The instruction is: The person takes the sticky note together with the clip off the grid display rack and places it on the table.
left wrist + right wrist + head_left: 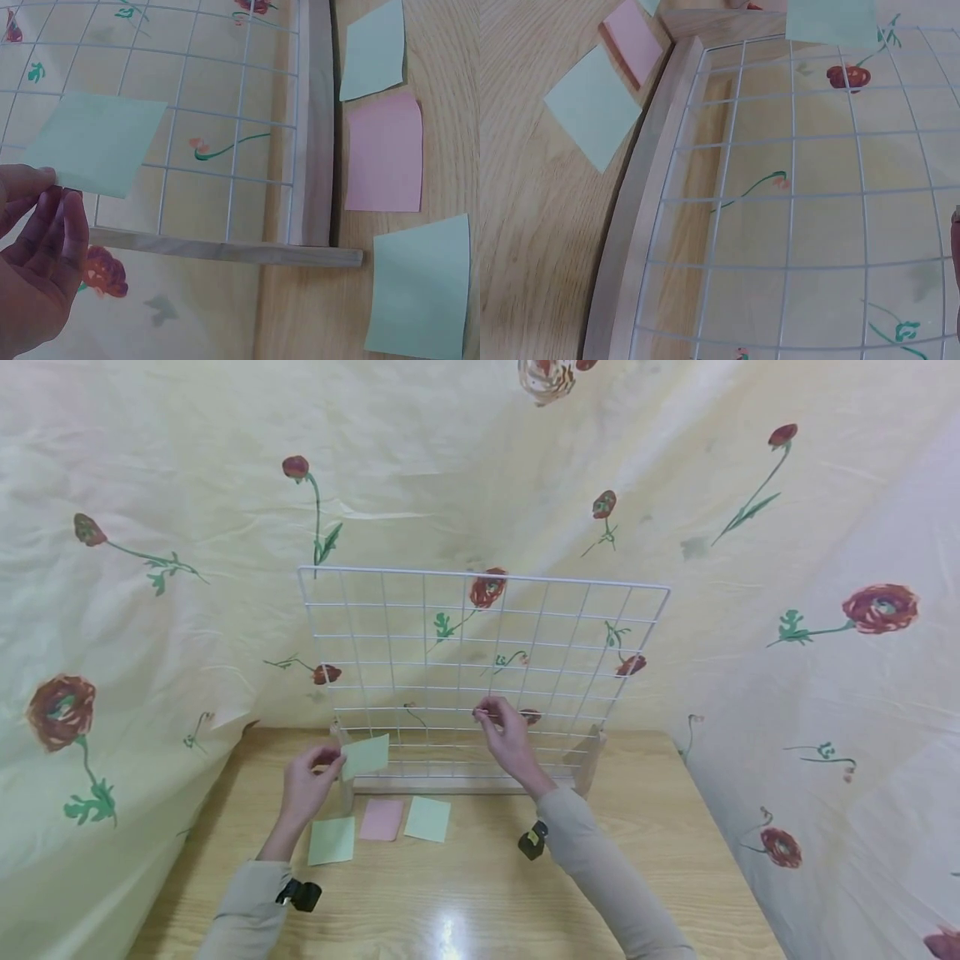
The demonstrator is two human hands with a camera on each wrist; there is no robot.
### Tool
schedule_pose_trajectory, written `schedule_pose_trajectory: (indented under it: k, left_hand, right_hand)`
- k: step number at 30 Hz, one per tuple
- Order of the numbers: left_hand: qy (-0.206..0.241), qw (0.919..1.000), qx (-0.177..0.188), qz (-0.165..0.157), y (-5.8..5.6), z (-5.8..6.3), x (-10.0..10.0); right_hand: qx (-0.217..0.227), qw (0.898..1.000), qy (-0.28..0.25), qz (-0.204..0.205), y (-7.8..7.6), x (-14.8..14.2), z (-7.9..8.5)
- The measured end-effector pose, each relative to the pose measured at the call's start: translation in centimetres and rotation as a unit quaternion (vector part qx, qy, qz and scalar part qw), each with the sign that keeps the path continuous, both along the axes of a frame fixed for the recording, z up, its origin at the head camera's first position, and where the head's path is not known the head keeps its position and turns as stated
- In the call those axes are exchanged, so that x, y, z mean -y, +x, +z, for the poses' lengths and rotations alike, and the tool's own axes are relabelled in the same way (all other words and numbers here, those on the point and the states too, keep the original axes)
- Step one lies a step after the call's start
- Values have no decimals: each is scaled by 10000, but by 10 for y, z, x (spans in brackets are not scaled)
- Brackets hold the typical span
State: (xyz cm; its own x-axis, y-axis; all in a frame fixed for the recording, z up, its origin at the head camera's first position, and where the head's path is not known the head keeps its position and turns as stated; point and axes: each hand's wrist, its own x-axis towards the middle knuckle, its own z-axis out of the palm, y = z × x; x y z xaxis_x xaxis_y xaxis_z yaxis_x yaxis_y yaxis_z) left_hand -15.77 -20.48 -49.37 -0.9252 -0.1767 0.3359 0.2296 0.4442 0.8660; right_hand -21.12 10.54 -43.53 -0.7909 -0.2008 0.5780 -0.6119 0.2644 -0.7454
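My left hand (309, 785) pinches a pale green sticky note (366, 756) by one edge, in front of the lower left part of a white wire grid (480, 576). In the left wrist view the note (101, 142) is spread flat, its near edge between thumb and fingers. My right hand (508, 742) is near the middle of the grid's lower part, thumb and index finger together. They seem to pinch a small light piece (957, 213), mostly cut off in the right wrist view; its kind is unclear.
The grid stands in a wooden base (450, 786) on a wood-grain table (465, 893). Before it lie a green note (332, 841), a pink note (381, 820) and another green note (427, 819). Flower-printed cloth (210, 635) hangs behind and at both sides.
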Motion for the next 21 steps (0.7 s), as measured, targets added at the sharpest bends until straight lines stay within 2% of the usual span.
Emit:
schedule_pose_trajectory:
  k: [6,10,15,21]
  left_hand:
    - [145,9999,-6,-78,2,-5,3]
    - [108,9999,-15,-77,4,-7,4]
    - [62,9999,92,-50,9,-10,4]
    - [36,9999,119,-93,13,-14,5]
  right_hand:
    - [199,9996,27,-202,-19,-10,-33]
    - [262,9989,117,-358,-16,-15,-35]
    - [174,9992,84,-362,-12,-20,-37]
    - [198,9985,199,-464,-10,-30,-49]
